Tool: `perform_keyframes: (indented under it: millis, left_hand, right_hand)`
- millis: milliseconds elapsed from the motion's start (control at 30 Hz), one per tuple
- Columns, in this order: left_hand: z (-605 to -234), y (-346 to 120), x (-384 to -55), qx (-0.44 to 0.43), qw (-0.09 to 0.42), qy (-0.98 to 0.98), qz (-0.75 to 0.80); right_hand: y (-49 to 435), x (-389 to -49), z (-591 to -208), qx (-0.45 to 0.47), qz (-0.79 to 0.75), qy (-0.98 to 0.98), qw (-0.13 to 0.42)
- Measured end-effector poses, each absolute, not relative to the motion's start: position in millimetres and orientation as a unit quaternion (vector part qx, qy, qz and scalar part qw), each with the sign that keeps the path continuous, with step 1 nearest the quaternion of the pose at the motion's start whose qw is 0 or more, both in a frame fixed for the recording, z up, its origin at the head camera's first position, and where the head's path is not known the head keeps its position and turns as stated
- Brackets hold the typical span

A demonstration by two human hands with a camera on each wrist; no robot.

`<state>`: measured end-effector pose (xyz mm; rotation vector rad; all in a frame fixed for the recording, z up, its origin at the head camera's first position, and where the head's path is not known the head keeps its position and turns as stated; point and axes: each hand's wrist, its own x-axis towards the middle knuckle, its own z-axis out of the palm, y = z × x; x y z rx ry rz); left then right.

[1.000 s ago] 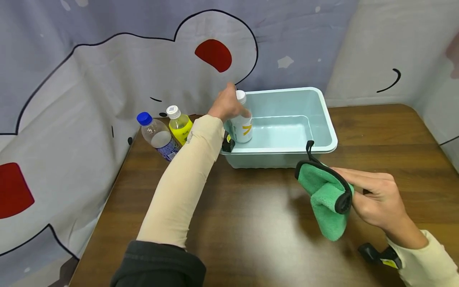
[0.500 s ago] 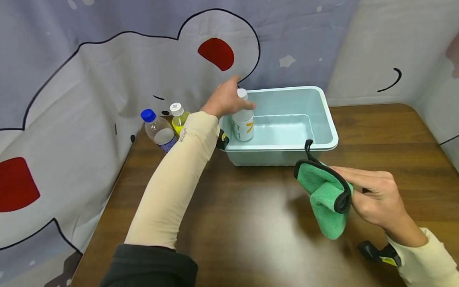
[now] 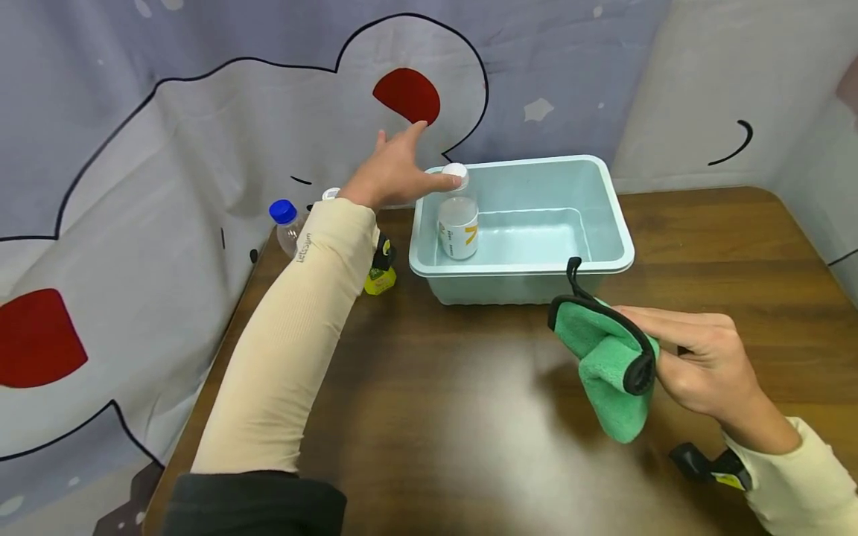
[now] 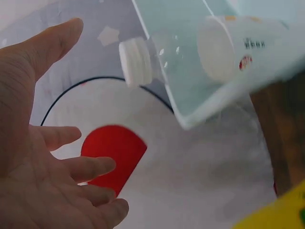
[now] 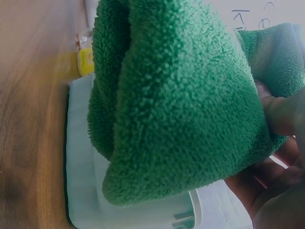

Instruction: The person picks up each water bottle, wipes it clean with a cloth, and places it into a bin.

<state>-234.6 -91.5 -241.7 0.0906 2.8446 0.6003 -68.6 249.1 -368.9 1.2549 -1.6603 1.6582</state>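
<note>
A white-capped bottle (image 3: 459, 231) with a white label stands upright inside the left end of the pale blue plastic basin (image 3: 523, 274). Just left of that bottle's cap is my left hand (image 3: 395, 173), fingers spread; the left wrist view shows a gap between the hand (image 4: 52, 157) and the bottle cap (image 4: 136, 62). My right hand (image 3: 704, 361) pinches a green cloth (image 3: 610, 372) with black edging in front of the basin's right side. In the right wrist view the cloth (image 5: 186, 105) hangs from the fingers and covers part of the basin.
To the left of the basin stand a blue-capped clear bottle (image 3: 287, 225) and a yellow bottle (image 3: 380, 280), both partly behind the left forearm. All stand on a brown wooden table (image 3: 462, 402). A patterned cloth backdrop (image 3: 201, 164) rises behind the table's far edge.
My left hand has let go of the white-capped bottle, which stays in the basin, and has moved left with its fingers spreading. The right hand holds the green cloth almost still.
</note>
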Motion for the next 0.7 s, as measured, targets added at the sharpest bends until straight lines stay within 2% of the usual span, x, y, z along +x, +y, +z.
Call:
perform_keyframes:
  millis: [400, 700]
  left_hand:
    - [-226, -133, -225, 0.006, 0.098, 0.976, 0.195]
    - [-221, -179, -215, -0.028, 0.104, 0.977, 0.184]
  right_hand:
    - [247, -71, -367, 0.464, 0.605, -0.603, 0.234]
    - [244, -71, -366, 0.467, 0.606, -0.601, 0.231]
